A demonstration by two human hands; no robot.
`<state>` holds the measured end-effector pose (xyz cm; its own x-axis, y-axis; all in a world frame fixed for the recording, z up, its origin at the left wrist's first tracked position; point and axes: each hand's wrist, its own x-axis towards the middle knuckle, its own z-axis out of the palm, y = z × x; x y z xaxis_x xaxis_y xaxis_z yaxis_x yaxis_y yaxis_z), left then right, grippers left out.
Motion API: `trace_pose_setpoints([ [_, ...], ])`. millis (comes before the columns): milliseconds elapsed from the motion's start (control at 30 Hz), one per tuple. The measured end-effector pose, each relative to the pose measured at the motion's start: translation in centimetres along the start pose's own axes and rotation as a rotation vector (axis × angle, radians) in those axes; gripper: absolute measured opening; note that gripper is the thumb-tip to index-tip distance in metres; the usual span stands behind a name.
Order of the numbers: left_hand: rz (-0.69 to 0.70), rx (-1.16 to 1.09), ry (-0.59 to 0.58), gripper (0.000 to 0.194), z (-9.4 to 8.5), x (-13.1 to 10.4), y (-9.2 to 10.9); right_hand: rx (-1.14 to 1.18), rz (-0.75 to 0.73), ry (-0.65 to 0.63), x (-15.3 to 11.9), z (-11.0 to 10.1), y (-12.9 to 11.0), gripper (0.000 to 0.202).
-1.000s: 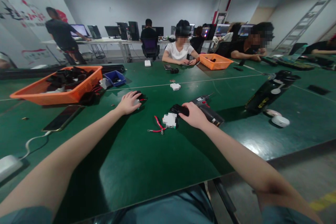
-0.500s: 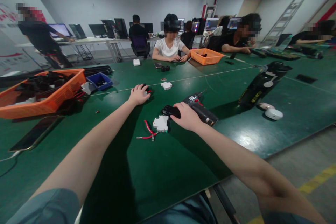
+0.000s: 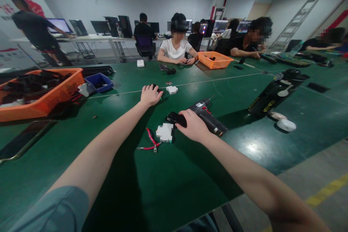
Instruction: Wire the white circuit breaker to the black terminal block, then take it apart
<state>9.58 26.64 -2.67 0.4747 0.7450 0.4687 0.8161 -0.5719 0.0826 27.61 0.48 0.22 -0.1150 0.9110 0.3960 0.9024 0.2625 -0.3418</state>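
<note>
My left hand (image 3: 150, 95) is curled over a dark thing with a red bit at its edge, mostly hidden beneath the palm. Nearer to me, my right hand (image 3: 193, 125) grips a black plastic piece (image 3: 178, 119) lying low over the table. A cordless drill (image 3: 208, 114) lies just beyond that hand, its bit pointing away. Left of the right hand sits a white circuit breaker (image 3: 164, 132). Beside it are short red wires (image 3: 150, 138) with metal lugs. A second white breaker (image 3: 172, 90) rests to the right of my left hand.
On the left stand an orange basket (image 3: 77, 84) of black parts, a blue bin (image 3: 99, 82) and a phone (image 3: 23, 139). To the right are a black bottle (image 3: 268, 98) and a white case (image 3: 286, 125). Across the green table, people sit near another orange basket (image 3: 216, 60).
My left hand has shifted slightly right, towards the far breaker, with the dark thing under it. The right hand keeps its grip on the black piece. The view has turned a little.
</note>
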Motion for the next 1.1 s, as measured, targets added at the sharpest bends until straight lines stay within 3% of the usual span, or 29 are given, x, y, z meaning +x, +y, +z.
trace_pose_setpoints([
  [200,0.010,-0.036,0.047,0.063,-1.7,-1.3,0.2,0.016,-0.007,0.007,-0.1,0.0,0.1,0.033],
  [333,0.080,-0.020,0.038,0.052,-4.3,-4.6,-1.2,0.017,-0.001,-0.005,-0.1,0.0,0.1,0.033],
  [400,0.092,0.013,0.014,0.049,-6.0,-7.4,-3.1,0.022,0.001,-0.009,-0.1,-0.1,0.1,0.034],
  [500,0.052,0.129,-0.029,0.046,-8.9,-12.4,-7.5,0.035,0.009,-0.011,-0.1,-0.2,0.1,0.035],
  [633,-0.167,0.342,-0.050,0.050,-12.5,-18.1,-13.6,0.077,0.021,-0.006,-0.2,-0.3,0.1,0.034],
  [733,-0.334,0.390,-0.177,0.054,-13.8,-19.9,-16.1,0.070,0.027,0.000,-0.2,-0.1,0.1,0.034],
  [867,-0.304,0.317,-0.289,0.042,-13.5,-18.9,-15.6,0.034,0.028,0.011,-0.2,0.0,0.0,0.033],
  [1100,-0.127,0.235,-0.284,0.030,-10.6,-14.2,-10.5,0.016,0.025,0.003,-0.2,0.0,0.0,0.034],
])
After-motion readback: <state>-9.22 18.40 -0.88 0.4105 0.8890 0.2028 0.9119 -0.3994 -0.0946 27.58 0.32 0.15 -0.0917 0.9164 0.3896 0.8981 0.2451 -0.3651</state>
